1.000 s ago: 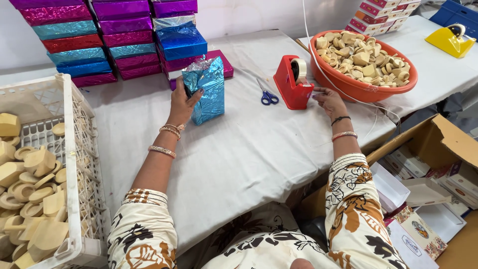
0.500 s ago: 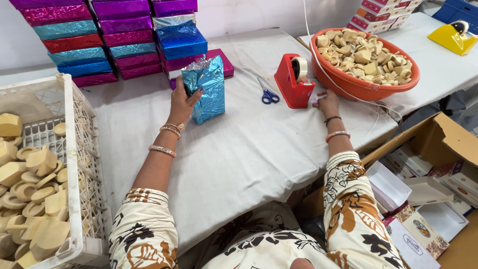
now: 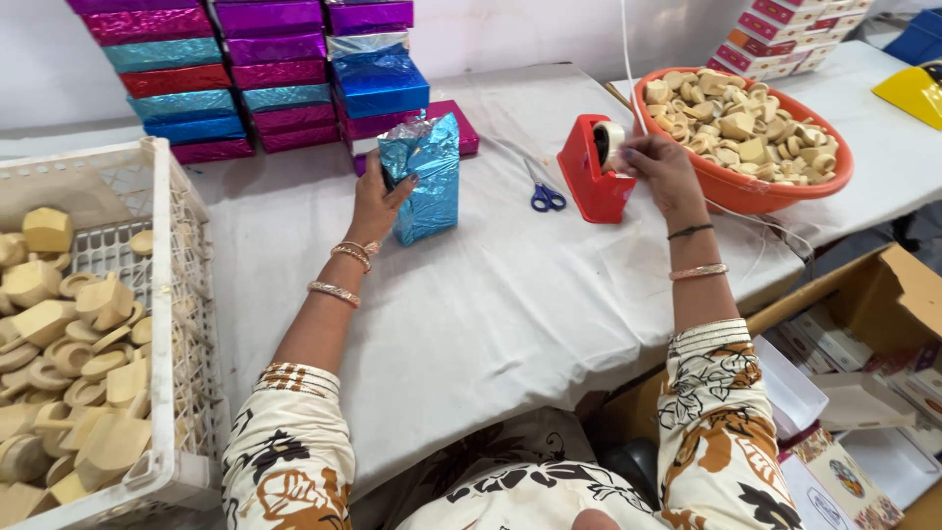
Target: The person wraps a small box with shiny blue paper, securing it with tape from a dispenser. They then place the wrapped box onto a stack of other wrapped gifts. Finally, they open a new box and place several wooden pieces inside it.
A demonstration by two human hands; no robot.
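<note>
Our left hand (image 3: pixel 378 201) grips the side of a box wrapped in crinkled, shiny blue foil (image 3: pixel 424 177), which stands upright on the white-covered desk (image 3: pixel 491 294) with its top end still bunched and loose. Our right hand (image 3: pixel 662 167) pinches at the tape roll on the red tape dispenser (image 3: pixel 594 172), just beside the blue-handled scissors (image 3: pixel 545 194). Behind stand stacks of foil-wrapped boxes (image 3: pixel 245 69); an orange basin of wooden pieces (image 3: pixel 746 132) sits right of the dispenser.

Shiny blue foil box (image 3: pixel 424 177), red tape dispenser (image 3: pixel 595 172), orange bowl (image 3: pixel 746 186)
</note>
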